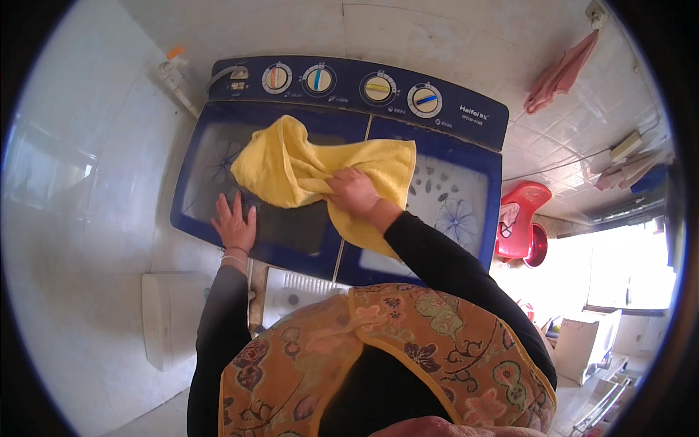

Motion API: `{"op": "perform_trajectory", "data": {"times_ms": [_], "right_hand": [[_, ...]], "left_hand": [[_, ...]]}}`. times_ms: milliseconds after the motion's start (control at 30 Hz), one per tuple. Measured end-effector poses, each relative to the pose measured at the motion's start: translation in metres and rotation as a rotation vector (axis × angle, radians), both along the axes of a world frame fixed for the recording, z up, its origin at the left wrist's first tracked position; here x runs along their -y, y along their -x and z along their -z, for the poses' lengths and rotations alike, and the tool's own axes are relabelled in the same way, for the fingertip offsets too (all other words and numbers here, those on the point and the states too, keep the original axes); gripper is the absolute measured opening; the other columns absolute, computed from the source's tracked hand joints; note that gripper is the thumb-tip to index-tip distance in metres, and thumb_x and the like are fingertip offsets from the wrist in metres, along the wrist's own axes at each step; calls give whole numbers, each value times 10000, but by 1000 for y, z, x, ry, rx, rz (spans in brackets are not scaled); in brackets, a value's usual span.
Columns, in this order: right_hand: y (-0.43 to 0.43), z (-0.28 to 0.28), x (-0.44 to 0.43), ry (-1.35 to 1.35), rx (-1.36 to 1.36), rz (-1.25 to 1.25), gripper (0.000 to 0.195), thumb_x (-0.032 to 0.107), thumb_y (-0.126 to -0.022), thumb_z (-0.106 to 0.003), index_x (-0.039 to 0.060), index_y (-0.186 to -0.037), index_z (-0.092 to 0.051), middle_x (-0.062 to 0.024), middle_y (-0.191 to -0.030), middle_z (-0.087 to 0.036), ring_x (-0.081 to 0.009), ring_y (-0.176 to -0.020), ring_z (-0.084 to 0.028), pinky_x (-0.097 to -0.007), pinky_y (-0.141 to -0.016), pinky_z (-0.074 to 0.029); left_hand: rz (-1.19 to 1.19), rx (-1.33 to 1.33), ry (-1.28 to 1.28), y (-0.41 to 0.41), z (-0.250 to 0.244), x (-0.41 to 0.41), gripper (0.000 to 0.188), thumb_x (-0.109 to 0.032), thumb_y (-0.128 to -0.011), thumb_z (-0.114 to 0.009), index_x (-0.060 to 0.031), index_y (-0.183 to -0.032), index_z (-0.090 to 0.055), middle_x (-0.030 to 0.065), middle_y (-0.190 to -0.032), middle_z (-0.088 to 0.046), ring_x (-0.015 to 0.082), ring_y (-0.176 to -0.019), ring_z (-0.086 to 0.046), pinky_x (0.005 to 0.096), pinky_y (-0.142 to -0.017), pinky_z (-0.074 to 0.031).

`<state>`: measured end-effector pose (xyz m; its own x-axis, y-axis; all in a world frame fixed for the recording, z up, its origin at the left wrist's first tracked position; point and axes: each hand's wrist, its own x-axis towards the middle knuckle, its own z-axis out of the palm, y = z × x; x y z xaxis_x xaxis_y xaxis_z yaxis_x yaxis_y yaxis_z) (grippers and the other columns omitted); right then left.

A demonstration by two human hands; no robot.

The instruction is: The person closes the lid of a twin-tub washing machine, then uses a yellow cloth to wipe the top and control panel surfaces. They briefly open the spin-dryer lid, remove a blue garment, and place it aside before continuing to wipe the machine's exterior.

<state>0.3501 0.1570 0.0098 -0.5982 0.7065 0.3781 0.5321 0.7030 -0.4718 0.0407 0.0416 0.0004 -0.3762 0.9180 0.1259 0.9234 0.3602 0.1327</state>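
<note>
A blue twin-tub washing machine (349, 269) stands before me, its two lids down. Across both lids lies a rumpled yellow towel (284, 164). My right hand (354, 191) grips a fold of that towel near its middle, fingers curled into the cloth. Spread flat on the left lid near its front edge, my left hand (235, 224) holds nothing and is apart from the towel. Along the back of the machine runs a control panel (341, 90) with several round knobs.
A pink cloth (562, 74) hangs on the tiled wall at the upper right. Below it are a red plastic chair (524, 218) and a red basin (539, 246). A white cistern (169, 322) is at the left, and a white squat toilet pan (284, 292) lies in front of the machine.
</note>
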Motion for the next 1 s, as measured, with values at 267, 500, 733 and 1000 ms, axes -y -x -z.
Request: {"op": "perform_trajectory", "data": {"times_ms": [267, 500, 733, 1000], "right_hand": [[-81, -146, -108, -445, -715, 510, 368, 92, -798, -641, 39, -1154, -564, -179, -1139, -565, -381, -1073, -503, -431, -923, -404], [-94, -84, -177, -146, 23, 880, 808, 368, -756, -739, 90, -1420, -372, -246, -1466, -301, -414, -1356, -288, -485, -1109, -257], [-84, -61, -149, -7, 112, 408, 604, 265, -713, -724, 102, -1264, -538, -141, -1199, -586, -344, -1169, -519, -483, -995, -396], [-99, -147, -148, -654, -59, 522, 636, 96, -677, -687, 221, -1285, -550, -78, -1279, -552, -307, -1216, -486, -554, -996, -350]], "left_hand": [[18, -24, -52, 2, 6, -2, 570, -453, -920, -515, -266, -1443, -385, 141, -1557, -207, 336, -1443, -191, 640, -1093, -184], [-2, -38, -11, -2, -2, -2, 570, -430, -922, -514, -270, -1450, -372, 143, -1553, -218, 333, -1434, -216, 632, -1095, -197], [13, -88, -26, 5, 7, 1, 562, -426, -924, -516, -268, -1446, -381, 139, -1549, -229, 321, -1431, -226, 619, -1095, -212], [9, -92, -29, 9, 11, 1, 567, -442, -927, -510, -276, -1450, -369, 138, -1548, -232, 328, -1429, -228, 620, -1086, -223]]}}
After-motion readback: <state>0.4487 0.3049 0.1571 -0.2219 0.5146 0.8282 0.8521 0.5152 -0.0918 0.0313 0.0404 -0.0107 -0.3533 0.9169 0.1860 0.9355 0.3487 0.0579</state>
